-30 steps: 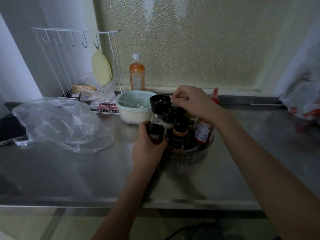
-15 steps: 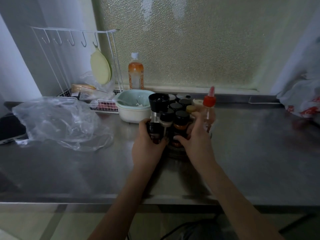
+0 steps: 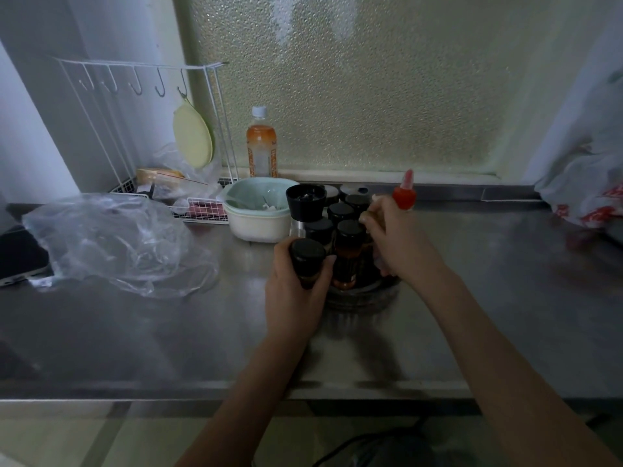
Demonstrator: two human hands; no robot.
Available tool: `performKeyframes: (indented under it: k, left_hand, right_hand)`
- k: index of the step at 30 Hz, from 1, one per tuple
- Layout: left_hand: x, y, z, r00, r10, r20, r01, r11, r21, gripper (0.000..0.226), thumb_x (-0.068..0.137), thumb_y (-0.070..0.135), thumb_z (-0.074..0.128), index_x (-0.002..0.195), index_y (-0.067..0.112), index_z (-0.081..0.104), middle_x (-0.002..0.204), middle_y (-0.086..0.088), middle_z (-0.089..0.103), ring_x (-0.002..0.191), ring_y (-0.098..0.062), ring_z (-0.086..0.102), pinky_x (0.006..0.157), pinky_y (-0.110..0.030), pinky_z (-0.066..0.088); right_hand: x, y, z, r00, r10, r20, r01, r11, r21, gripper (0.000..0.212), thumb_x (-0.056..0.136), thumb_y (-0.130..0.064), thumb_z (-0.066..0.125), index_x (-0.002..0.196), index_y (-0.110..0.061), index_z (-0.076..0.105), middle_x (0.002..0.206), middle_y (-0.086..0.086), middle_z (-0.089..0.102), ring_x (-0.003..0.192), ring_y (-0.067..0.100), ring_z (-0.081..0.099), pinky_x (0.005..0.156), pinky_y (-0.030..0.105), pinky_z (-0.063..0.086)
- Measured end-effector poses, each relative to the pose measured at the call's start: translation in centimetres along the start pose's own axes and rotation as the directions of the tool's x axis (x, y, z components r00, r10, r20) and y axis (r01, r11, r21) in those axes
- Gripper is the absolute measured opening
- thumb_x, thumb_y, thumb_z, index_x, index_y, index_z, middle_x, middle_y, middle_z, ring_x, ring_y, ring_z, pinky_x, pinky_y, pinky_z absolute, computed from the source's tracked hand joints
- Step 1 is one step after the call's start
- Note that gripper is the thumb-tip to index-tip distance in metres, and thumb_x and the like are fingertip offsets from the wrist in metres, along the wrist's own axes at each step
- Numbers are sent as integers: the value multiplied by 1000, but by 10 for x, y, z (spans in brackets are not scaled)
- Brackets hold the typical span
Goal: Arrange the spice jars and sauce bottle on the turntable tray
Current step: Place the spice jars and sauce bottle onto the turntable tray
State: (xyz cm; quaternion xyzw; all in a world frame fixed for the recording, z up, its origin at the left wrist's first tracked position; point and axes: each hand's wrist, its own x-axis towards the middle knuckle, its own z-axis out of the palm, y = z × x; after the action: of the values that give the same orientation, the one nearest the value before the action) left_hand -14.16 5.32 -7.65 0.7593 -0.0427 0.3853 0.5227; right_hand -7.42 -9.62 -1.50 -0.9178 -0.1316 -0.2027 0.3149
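Steel counter [image 3: 135,332] with turntable tray [image 3: 364,296], seen from the head camera.
Left hand [image 3: 293,294] is gripping a black-capped spice jar [image 3: 307,261] at the tray's near-left edge; right hand [image 3: 394,241] is curling round the red-capped sauce bottle [image 3: 404,193] on the tray's right side, beside other jars [image 3: 349,247].

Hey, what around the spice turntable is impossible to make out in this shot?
Head view only:
- Turntable tray: mostly hidden by jars and both hands.
- Sauce bottle: body behind right hand.
- Jar in left hand: label covered, dim.
- Jar labels: too dark and blurred.
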Motion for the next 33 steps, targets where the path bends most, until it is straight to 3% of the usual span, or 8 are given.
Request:
performKeyframes:
  k: [6,10,14,20,24,27,30,33]
  left_hand:
    - [-4,1,6,987,52,152,-46,998,-46,47,76,31,69,114,18,44,99,11,51,88,3,50,72,-2,40]
    - [-9,7,8,975,59,212,-39,995,-96,53,72,26,70,109,41,34,104,26,46,96,3,50,78,-4,42]
    - [-18,16,19,949,132,287,-103,988,-114,56,75,21,66,118,35,34,110,14,47,101,1,47,85,-5,40]
    - [-21,29,37,972,82,220,-47,986,-160,48,86,27,56,125,32,28,124,-1,44,116,-13,47,100,-38,44]
    - [-21,36,41,971,23,239,35,971,-237,49,84,28,50,126,34,26,130,-10,42,121,-21,47,101,-48,42]
    - [-18,38,41,960,-50,277,144,932,-332,55,79,19,49,128,23,24,127,-11,41,120,-22,47,102,-48,42]
    - [-18,42,42,937,-77,341,209,906,-369,57,77,5,45,125,26,24,126,-4,39,119,-18,46,103,-41,42]
    - [-9,49,42,940,-77,331,196,919,-342,55,80,11,52,125,28,26,129,-8,40,121,-21,45,104,-47,40]
  right_hand:
    - [-9,-7,-13,996,-30,88,30,1000,5,25,91,-27,57,112,-15,50,99,9,59,80,21,61,58,23,44]
    - [-32,-17,-32,972,-16,-234,55,985,163,28,82,-36,68,100,-20,54,76,-6,63,68,8,59,63,23,46]
    - [-60,-13,-48,869,5,-495,141,956,259,24,81,-39,64,91,-22,49,76,-11,53,67,11,54,62,20,45]
    - [-82,3,-31,980,160,-118,-65,821,567,6,94,-27,51,96,-30,45,89,4,62,76,13,63,67,29,53]
    - [-86,-2,-28,988,84,130,-144,813,565,28,90,-21,58,118,-22,52,95,1,64,65,14,63,55,21,53]
    - [-82,-6,-36,966,123,229,-242,743,624,24,89,-13,60,110,-24,60,84,10,65,50,17,56,43,23,49]
    - [-80,-2,-40,927,145,345,-344,692,634,21,89,-10,58,99,-28,63,68,-2,64,48,16,52,39,24,46]
    - [-80,5,-39,936,211,280,-344,706,619,26,88,-5,57,105,-22,64,69,-6,66,47,15,53,41,25,47]
